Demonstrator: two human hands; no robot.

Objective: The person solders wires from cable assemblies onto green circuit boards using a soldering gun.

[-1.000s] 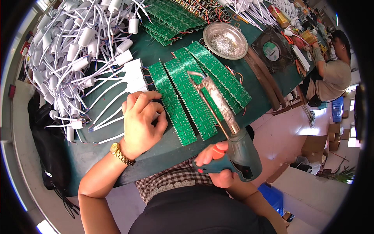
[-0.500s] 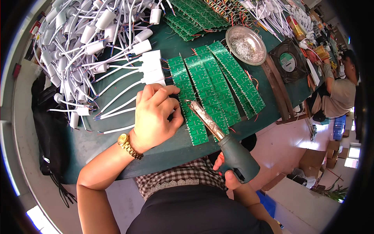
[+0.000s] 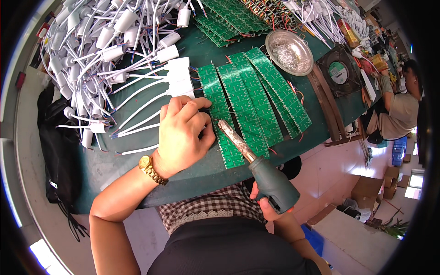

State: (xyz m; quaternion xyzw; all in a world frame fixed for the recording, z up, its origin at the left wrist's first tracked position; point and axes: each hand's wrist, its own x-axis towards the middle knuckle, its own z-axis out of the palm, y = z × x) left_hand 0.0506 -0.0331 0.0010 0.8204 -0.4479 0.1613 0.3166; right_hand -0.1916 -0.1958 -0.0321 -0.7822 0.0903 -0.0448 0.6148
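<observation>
The right hand has its grip closed round the green handle of a soldering iron, tip aimed at 10 o'clock onto the nearest green circuit strip. The left hand is curled, fingers pinching something hidden at that strip's edge. The strips look thin, light and bendy, best held by their edges. White cabled plugs crowd the surface at 11 o'clock; a metal dish sits at 1

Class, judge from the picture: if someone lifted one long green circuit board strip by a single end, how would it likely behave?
The green circuit board strip looks thin and long, so it would probably flex slightly rather than flop. Flat on the table, it seems unlikely to roll. Thin wires at its ends might snag neighbouring strips.
</observation>
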